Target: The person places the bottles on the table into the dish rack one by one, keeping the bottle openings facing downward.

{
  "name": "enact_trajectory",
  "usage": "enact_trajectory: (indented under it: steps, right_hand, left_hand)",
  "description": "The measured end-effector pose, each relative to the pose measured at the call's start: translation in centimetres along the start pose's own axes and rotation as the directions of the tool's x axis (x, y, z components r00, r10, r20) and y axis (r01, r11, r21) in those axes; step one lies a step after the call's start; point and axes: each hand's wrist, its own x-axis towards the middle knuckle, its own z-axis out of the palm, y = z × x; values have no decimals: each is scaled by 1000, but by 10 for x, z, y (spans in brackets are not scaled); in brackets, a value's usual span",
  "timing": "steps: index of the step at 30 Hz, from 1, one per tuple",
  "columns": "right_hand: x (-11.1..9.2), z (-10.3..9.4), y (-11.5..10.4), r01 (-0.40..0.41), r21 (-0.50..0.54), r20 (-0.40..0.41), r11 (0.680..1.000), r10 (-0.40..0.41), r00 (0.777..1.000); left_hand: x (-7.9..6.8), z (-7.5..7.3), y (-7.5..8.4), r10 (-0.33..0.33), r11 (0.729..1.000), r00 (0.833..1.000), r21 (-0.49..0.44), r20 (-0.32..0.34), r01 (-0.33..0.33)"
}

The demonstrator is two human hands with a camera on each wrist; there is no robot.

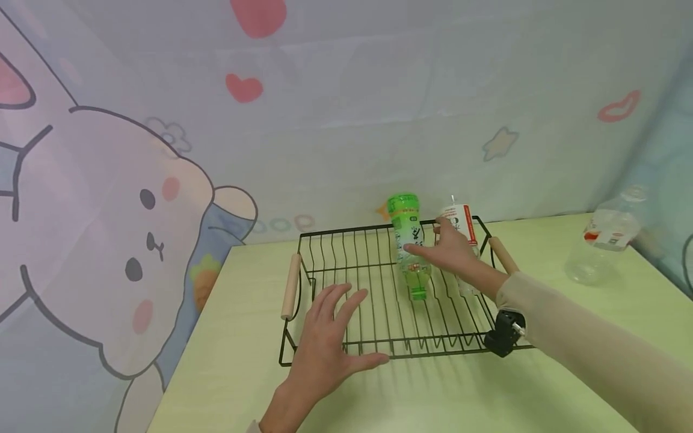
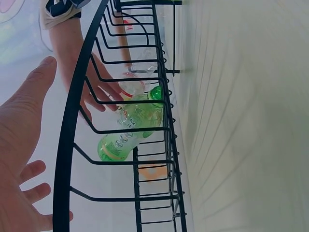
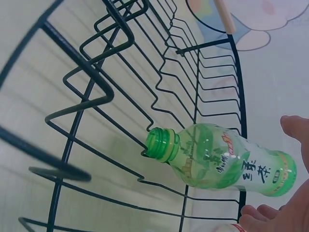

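A green plastic bottle [image 1: 412,273] with a white label stands neck-down in the black wire dish rack [image 1: 379,357], leaning on its back rail. Next to it on the right, a clear bottle [image 1: 467,224] with a white and red label is partly hidden by my right hand [image 1: 453,249]. That hand's fingers are spread between the two bottles; the right wrist view shows thumb and fingers [image 3: 263,212] apart from the green bottle [image 3: 212,157]. Over the rack's front left part my left hand [image 1: 325,343] hovers, fingers spread, holding nothing.
A large clear bottle [image 1: 601,237] with a red and white label stands upright on the pale green table [image 1: 238,337], right of the rack. Wooden handles [image 1: 291,285] sit on the rack's sides. A printed cloth [image 1: 346,120] hangs behind.
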Motion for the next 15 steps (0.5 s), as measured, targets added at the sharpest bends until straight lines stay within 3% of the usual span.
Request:
enact_trajectory:
  steps: [8, 15]
  right_hand:
    - [-9, -17, 10, 29, 36, -17, 999, -28, 999]
    - [-20, -34, 17, -1, 31, -23, 1000, 2, 1000]
  left_hand:
    - [0, -4, -1, 0, 1000, 1000, 16, -11, 0]
    - [2, -11, -3, -12, 1000, 1000, 12, -21, 12]
